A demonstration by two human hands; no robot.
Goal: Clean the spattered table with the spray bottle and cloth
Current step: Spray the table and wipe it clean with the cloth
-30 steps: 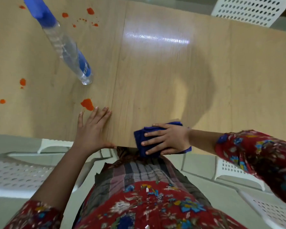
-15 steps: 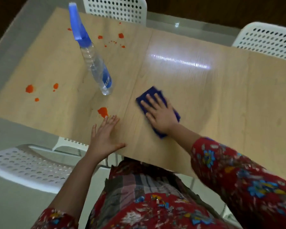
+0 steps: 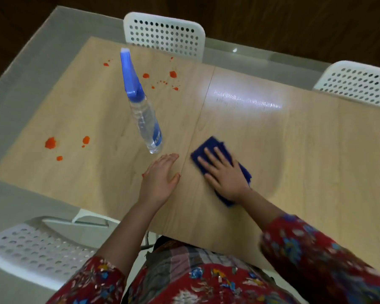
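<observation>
Head camera looks down on a pale wood-grain counter [image 3: 294, 150] whose near edge runs just under the person's forearms, while its left edge slants away over grey floor [image 3: 20, 88]. A straight seam [image 3: 198, 119] divides the top into two panels. The right grip [image 3: 224, 178] lies flat with fingers straight and spread, pressing a folded dark blue cloth [image 3: 208, 143] onto the right panel, just beside the seam; the soft cloth shows beyond the fingertips and at the wrist. To the right of it stretches a broad run of smooth, glossy wood with a white glare streak [image 3: 248, 102]. The left grip [image 3: 158, 178] rests open, palm down, on the left panel, touching the seam with its thumb side and holding nothing; a trace of red shows at its outer edge. Near its fingertips, but apart from them, the spray bottle [image 3: 145, 119] stands on its base: a slim clear plastic body with a blue label and a blue trigger head. Orange-red spatters [image 3: 51, 143] dot the left panel near its left edge, and more specks [image 3: 172, 74] lie beyond the bottle toward the far edge. White perforated plastic chairs stand at the far edge [image 3: 165, 34], the far right [image 3: 358, 84] and the near left [image 3: 35, 249].
</observation>
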